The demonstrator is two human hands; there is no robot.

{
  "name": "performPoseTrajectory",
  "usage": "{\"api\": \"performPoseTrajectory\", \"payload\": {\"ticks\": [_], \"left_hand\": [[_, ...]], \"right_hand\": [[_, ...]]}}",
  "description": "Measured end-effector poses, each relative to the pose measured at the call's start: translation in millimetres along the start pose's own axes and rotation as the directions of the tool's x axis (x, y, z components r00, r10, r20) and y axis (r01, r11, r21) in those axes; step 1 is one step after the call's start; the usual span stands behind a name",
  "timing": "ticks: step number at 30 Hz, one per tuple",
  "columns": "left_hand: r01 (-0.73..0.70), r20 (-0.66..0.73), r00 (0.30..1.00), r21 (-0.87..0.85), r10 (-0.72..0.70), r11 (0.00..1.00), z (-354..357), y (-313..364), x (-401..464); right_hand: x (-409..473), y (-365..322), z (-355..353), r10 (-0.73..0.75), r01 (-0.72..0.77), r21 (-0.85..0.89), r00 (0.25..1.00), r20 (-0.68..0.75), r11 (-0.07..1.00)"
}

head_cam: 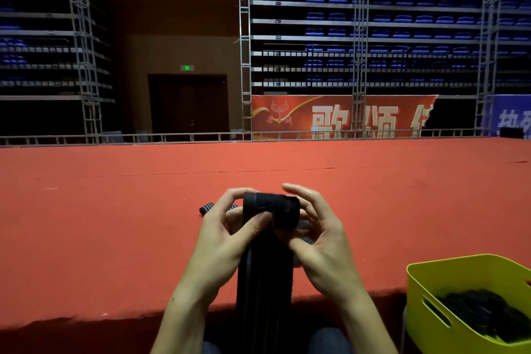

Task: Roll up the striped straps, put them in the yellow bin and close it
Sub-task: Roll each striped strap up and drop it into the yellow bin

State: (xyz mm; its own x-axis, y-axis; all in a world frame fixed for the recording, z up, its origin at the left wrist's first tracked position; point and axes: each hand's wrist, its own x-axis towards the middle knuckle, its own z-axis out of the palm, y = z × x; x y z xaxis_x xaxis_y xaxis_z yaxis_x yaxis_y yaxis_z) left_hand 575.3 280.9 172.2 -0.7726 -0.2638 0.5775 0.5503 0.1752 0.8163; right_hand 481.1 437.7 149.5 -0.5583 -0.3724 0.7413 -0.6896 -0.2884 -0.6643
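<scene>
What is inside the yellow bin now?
Dark rolled straps lie inside the yellow bin. Their number and the bin's bottom are hidden.

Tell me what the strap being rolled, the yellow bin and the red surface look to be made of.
Strap: looks like woven fabric webbing, matte and dark with faint lengthwise stripes; it hangs limp below both hands.
Yellow bin: probably moulded plastic, smooth with a slight sheen, rounded rim and a cut-out handle slot.
Red surface: apparently thin carpet or felt, matte, with a visible seam.
</scene>
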Motion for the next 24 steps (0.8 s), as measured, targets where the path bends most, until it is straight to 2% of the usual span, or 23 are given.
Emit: {"api": "performPoseTrajectory", "payload": {"ticks": [4, 9, 14, 24], "left_hand": [[-0.051, -0.002, 0.999, 0.032, 0.051, 0.998, -4.0, -0.2, 0.1], [-0.072, 0.063, 0.996, 0.066, 0.068, 0.995, -9.9, -3.0, 0.1], [-0.074, 0.083, 0.994, 0.075, 0.068, 0.994, -9.6, -4.7, -0.6], [0.055, 0.058, 0.996, 0.080, -0.060, 0.995, -13.0, 0.8, -3.0]], "right_hand": [[3.2, -1.0, -10.0, 0.089, -0.089, -0.003, 0.990, 0.109, 0.996], [3.1, -6.9, -7.4, 0.232, -0.248, 0.116, 0.963, 0.139, 0.962], [4.1, -9.2, -3.5, 0.212, -0.227, 0.155, 0.972, 0.103, 0.962], [-1.7, -7.4, -9.3, 0.142, -0.149, 0.213, 0.989, 0.050, 0.966]]}}
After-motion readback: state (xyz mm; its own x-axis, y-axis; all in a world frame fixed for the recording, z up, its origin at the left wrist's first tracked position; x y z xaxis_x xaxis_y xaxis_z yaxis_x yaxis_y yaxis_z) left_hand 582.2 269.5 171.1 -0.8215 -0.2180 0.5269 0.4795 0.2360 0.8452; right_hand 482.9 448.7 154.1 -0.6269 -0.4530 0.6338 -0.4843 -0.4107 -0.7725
